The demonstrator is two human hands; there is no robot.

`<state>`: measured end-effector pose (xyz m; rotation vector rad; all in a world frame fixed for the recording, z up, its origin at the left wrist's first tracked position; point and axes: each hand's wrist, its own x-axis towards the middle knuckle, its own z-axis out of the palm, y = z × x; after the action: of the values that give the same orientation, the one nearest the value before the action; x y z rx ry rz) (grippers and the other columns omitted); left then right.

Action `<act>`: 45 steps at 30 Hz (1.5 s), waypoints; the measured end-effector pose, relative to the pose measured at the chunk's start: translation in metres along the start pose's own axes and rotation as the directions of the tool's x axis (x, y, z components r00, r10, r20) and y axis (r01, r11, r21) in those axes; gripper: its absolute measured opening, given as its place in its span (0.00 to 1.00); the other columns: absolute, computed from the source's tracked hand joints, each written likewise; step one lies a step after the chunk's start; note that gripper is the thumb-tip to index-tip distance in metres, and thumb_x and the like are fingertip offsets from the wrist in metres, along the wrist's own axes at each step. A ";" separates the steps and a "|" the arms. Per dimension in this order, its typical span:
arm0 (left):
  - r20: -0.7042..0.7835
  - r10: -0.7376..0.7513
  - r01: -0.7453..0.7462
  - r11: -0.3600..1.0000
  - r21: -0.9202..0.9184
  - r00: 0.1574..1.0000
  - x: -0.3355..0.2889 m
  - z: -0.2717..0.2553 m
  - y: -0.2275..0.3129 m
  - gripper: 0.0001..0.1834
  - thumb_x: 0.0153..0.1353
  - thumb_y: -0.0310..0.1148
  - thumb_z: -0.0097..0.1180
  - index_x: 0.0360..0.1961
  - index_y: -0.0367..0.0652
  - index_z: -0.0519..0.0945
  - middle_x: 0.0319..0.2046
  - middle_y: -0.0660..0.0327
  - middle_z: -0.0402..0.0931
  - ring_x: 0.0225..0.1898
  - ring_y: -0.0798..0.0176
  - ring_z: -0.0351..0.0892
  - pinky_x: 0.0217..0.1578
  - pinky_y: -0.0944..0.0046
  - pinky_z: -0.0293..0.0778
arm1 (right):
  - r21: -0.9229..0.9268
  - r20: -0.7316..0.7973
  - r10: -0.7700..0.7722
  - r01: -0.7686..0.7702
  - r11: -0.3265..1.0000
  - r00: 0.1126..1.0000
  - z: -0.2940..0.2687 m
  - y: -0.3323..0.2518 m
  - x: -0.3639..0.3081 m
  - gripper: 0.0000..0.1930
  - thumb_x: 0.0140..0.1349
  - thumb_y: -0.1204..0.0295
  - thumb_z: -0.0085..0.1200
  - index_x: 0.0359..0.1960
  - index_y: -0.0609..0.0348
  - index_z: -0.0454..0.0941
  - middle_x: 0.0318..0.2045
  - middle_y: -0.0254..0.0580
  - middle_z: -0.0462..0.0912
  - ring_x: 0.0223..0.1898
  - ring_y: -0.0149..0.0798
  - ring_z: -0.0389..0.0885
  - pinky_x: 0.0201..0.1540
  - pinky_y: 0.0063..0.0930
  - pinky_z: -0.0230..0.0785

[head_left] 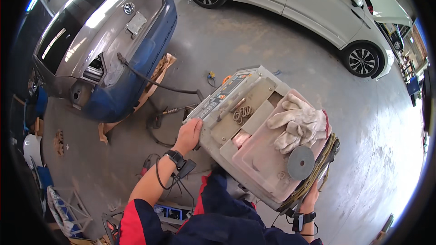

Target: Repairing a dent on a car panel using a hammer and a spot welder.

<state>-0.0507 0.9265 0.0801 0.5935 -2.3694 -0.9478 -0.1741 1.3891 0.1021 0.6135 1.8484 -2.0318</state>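
My left hand [189,135] is closed round the near left corner of a grey box-shaped machine with a control panel [222,97] along its far left side. At its right end, my right hand [310,199] is against the edge beside a bundle of yellowish cable [313,172]; its fingers are mostly hidden. A pinkish clear plastic lid or tray [259,168] lies on top of the machine. White work gloves [299,124] and a grey grinding disc [300,163] rest on it. Next to it, a small coil of cord [242,114] sits in a recess.
A grey-brown car [113,31] with a blue rear bumper and a missing tail light stands at left. A black cable [154,81] runs from its rear to the machine. A white car [295,0] is parked beyond. Brown paper [154,81] and tools lie on the floor.
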 end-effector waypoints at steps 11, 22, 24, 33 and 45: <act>-0.032 0.003 -0.004 0.999 -0.042 0.999 -0.010 0.007 -0.010 0.10 0.66 0.32 0.47 0.38 0.36 0.77 0.32 0.45 0.77 0.35 0.40 0.77 0.37 0.53 0.74 | -0.132 -0.063 -0.025 0.017 0.991 0.998 -0.017 0.015 0.024 0.26 0.70 0.49 0.42 0.41 0.63 0.78 0.30 0.34 0.79 0.29 0.28 0.76 0.32 0.24 0.70; 0.006 -0.061 0.053 0.912 0.407 0.998 -0.026 0.003 0.015 0.11 0.68 0.34 0.46 0.40 0.37 0.74 0.36 0.49 0.71 0.41 0.47 0.71 0.43 0.53 0.66 | -0.014 0.096 0.037 -0.036 0.999 0.995 -0.043 0.022 0.007 0.20 0.73 0.55 0.40 0.48 0.60 0.73 0.44 0.36 0.77 0.48 0.30 0.71 0.53 0.28 0.64; -0.179 0.112 -0.033 0.919 0.394 0.977 -0.037 0.005 0.041 0.13 0.67 0.32 0.47 0.47 0.34 0.72 0.37 0.49 0.67 0.43 0.47 0.67 0.48 0.54 0.64 | -0.117 0.309 -0.016 0.055 0.992 0.951 -0.056 0.002 -0.005 0.15 0.72 0.59 0.44 0.43 0.59 0.72 0.37 0.31 0.74 0.40 0.27 0.69 0.46 0.26 0.64; -0.148 -0.045 0.067 0.987 0.144 0.988 -0.163 0.075 0.210 0.19 0.64 0.29 0.51 0.53 0.33 0.65 0.43 0.53 0.64 0.46 0.53 0.65 0.50 0.57 0.62 | -0.442 0.525 0.240 0.021 0.897 0.816 -0.266 -0.087 -0.002 0.17 0.66 0.65 0.52 0.50 0.67 0.74 0.33 0.42 0.82 0.33 0.30 0.80 0.35 0.24 0.71; 0.327 -0.573 0.657 0.692 -0.298 0.752 -0.287 0.192 0.298 0.14 0.61 0.38 0.58 0.35 0.36 0.72 0.25 0.67 0.69 0.27 0.69 0.68 0.31 0.68 0.66 | -0.350 0.592 -0.077 0.343 0.872 0.802 -0.175 -0.165 0.152 0.17 0.65 0.64 0.54 0.48 0.66 0.72 0.35 0.42 0.80 0.33 0.32 0.79 0.36 0.25 0.71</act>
<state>-0.0054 1.3804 0.0911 1.2201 -2.0486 -1.8201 -0.3721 1.5882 0.1524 -0.3207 1.9440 -1.5642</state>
